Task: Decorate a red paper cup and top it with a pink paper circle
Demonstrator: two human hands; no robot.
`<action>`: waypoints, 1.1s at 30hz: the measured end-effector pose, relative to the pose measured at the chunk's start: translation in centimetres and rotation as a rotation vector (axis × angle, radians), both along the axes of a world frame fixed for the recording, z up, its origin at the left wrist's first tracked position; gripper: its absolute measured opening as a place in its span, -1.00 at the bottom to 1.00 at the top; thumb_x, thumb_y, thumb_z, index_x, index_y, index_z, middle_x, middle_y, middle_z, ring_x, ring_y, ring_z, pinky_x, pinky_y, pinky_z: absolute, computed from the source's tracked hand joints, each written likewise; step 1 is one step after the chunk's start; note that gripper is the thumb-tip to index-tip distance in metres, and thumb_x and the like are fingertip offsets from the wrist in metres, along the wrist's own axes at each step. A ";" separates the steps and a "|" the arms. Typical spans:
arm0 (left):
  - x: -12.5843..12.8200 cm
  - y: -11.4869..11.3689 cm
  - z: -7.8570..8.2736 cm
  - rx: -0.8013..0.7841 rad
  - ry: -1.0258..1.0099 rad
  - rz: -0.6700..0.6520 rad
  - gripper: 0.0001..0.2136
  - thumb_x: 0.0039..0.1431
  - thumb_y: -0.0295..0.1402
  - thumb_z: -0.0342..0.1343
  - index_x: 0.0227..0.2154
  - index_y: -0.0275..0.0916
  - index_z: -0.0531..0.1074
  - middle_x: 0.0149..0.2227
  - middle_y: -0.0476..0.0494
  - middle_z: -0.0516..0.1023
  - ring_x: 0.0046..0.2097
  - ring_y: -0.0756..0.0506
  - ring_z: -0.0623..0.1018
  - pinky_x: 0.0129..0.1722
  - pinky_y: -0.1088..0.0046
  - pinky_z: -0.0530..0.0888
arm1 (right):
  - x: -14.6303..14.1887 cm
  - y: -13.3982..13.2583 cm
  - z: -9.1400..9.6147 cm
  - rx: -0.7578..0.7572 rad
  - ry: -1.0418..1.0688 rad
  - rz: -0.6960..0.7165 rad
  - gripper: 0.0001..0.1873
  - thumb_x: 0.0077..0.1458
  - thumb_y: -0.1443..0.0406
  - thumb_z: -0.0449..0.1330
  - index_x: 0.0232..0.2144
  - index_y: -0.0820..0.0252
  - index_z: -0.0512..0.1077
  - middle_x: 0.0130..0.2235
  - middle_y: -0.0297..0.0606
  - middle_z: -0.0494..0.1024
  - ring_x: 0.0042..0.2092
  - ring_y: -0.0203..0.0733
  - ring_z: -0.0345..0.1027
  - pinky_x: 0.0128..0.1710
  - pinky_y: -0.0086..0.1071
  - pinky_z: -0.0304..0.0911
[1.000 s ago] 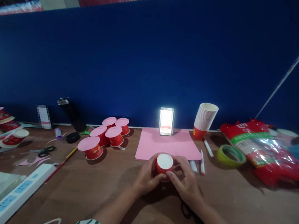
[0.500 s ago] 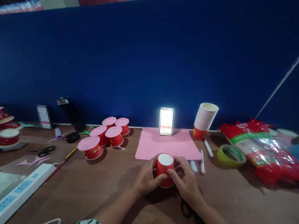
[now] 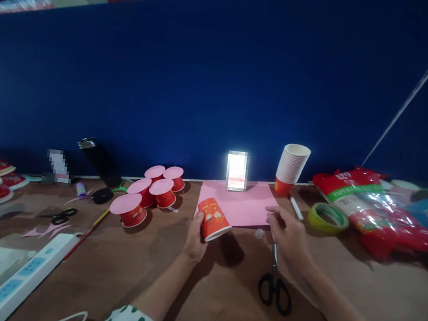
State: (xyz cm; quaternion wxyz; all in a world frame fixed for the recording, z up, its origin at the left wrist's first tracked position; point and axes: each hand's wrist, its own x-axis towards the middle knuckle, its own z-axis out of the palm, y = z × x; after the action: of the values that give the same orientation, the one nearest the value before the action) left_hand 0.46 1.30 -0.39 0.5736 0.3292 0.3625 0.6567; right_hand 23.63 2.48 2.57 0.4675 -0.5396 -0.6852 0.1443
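Pink paper [image 3: 245, 205] lies behind the cup [image 3: 214, 219] my left hand [image 3: 196, 237] grips; my right hand [image 3: 291, 236], grip unclear, partly hides scissors [image 3: 274, 256].

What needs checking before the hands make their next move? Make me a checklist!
1. Red cup gripped: ok, the left hand has it by the side.
2. Red cup upright: not ok, it is tilted.
3. Right hand empty: cannot tell, its fingers are curled.
4. Right hand well clear of the scissors: not ok, it is over the blade end.
5. Stack of cups standing: ok, behind the right hand.
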 end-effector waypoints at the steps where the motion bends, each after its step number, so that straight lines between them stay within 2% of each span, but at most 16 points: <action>1: 0.0 0.0 0.0 -0.008 -0.026 0.002 -0.53 0.07 0.03 0.11 -0.15 -0.29 0.46 -0.20 -0.18 0.59 -0.07 -0.17 0.56 0.01 0.25 0.44 | 0.4 0.2 0.1 -0.033 -0.097 0.011 -0.72 0.19 0.21 0.05 -0.17 0.17 0.49 -0.32 -0.21 0.61 -0.32 -0.12 0.48 -0.32 -0.31 0.34; 5: -0.1 0.0 -0.4 -0.031 -0.035 0.013 -0.58 0.09 0.00 0.10 -0.21 -0.30 0.46 -0.24 -0.17 0.59 -0.14 -0.15 0.57 -0.03 0.25 0.45 | 1.1 0.2 0.3 -0.148 -0.510 0.124 -0.82 0.10 0.26 0.17 -0.26 0.14 0.52 -0.32 -0.20 0.60 -0.29 -0.08 0.45 -0.35 -0.33 0.26; 8: -0.2 0.1 -0.9 -0.027 0.022 0.020 -0.60 0.10 0.00 0.10 -0.27 -0.29 0.46 -0.29 -0.14 0.58 -0.21 -0.13 0.57 -0.10 0.29 0.46 | 0.8 -0.3 0.1 -0.147 -0.667 0.202 -0.89 0.05 0.33 0.22 -0.31 0.15 0.52 -0.30 -0.16 0.58 -0.25 -0.05 0.42 -0.31 -0.31 0.24; 12: -0.4 0.1 -1.3 0.018 0.114 0.027 -0.65 0.12 -0.04 0.11 -0.26 -0.26 0.45 -0.31 -0.08 0.56 -0.26 -0.07 0.54 -0.19 0.38 0.46 | 0.3 -0.4 -0.2 -0.113 -0.665 0.228 -0.88 0.03 0.38 0.24 -0.31 0.15 0.52 -0.32 -0.15 0.56 -0.23 -0.02 0.40 -0.28 -0.28 0.24; 15: -0.5 0.0 -1.5 0.047 0.202 0.057 -0.67 0.12 -0.07 0.12 -0.21 -0.22 0.46 -0.27 -0.06 0.56 -0.22 -0.06 0.53 -0.16 0.41 0.45 | 1.0 0.3 0.2 -0.082 -0.570 0.238 -0.88 0.10 0.32 0.18 -0.30 0.14 0.51 -0.30 -0.17 0.58 -0.22 -0.05 0.42 -0.26 -0.29 0.26; 19: -0.4 -0.4 -1.2 0.114 0.334 0.027 -0.63 0.12 -0.13 0.16 -0.07 -0.20 0.43 -0.09 -0.13 0.55 -0.06 -0.11 0.50 -0.02 0.36 0.40 | 4.5 1.2 1.2 -0.065 -0.416 0.060 -0.73 0.13 0.23 0.13 -0.13 0.18 0.47 -0.16 -0.14 0.57 -0.24 -0.09 0.46 -0.26 -0.30 0.30; 22: 0.0 -0.8 -0.5 0.204 0.422 -0.075 -0.55 0.11 -0.16 0.16 0.05 -0.20 0.34 -0.02 -0.19 0.51 -0.02 -0.16 0.49 0.01 0.29 0.41 | 8.2 1.3 1.3 -0.175 -0.466 -0.042 -0.75 0.13 0.24 0.12 -0.16 0.17 0.47 -0.28 -0.17 0.59 -0.32 -0.12 0.46 -0.36 -0.35 0.27; 26: 0.4 -1.4 0.2 0.283 0.649 -0.141 -0.53 0.06 -0.26 0.19 0.05 -0.24 0.31 -0.01 -0.24 0.48 0.00 -0.21 0.48 0.04 0.23 0.39 | 11.7 0.6 0.6 -0.432 -0.639 -0.040 -0.89 0.04 0.27 0.19 -0.36 0.16 0.50 -0.42 -0.22 0.58 -0.40 -0.12 0.45 -0.44 -0.37 0.19; 29: 0.6 -1.8 0.2 0.335 0.875 -0.162 -0.49 0.00 -0.33 0.21 0.06 -0.23 0.29 0.00 -0.23 0.47 0.01 -0.23 0.47 0.05 0.19 0.37 | 11.0 0.1 0.8 -0.423 -0.686 -0.106 -0.81 -0.06 0.25 0.31 -0.34 0.18 0.50 -0.29 -0.16 0.60 -0.28 -0.03 0.48 -0.39 -0.37 0.18; 31: 0.7 -1.9 0.2 0.363 0.981 -0.165 -0.46 -0.04 -0.37 0.23 0.06 -0.22 0.29 0.00 -0.23 0.47 0.01 -0.23 0.46 0.05 0.18 0.37 | 8.7 -0.3 1.1 -0.345 -0.689 -0.170 -0.78 0.07 0.16 0.23 -0.28 0.18 0.47 -0.20 -0.12 0.59 -0.17 -0.01 0.46 -0.35 -0.38 0.17; 33: 0.8 -2.0 0.3 0.392 1.017 -0.179 -0.47 -0.05 -0.39 0.23 0.05 -0.21 0.29 0.00 -0.21 0.48 0.00 -0.22 0.46 0.04 0.20 0.37 | 5.5 -0.8 1.3 -0.337 -0.683 -0.193 -0.70 0.18 0.07 0.10 -0.35 0.17 0.43 -0.32 -0.17 0.58 -0.28 -0.08 0.46 -0.44 -0.40 0.10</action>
State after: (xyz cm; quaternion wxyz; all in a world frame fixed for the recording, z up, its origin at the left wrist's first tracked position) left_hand 1.24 -0.72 -0.08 0.3076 0.7351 0.4353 0.4190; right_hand 29.15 1.67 3.89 0.1289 -0.6876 -0.7142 0.0226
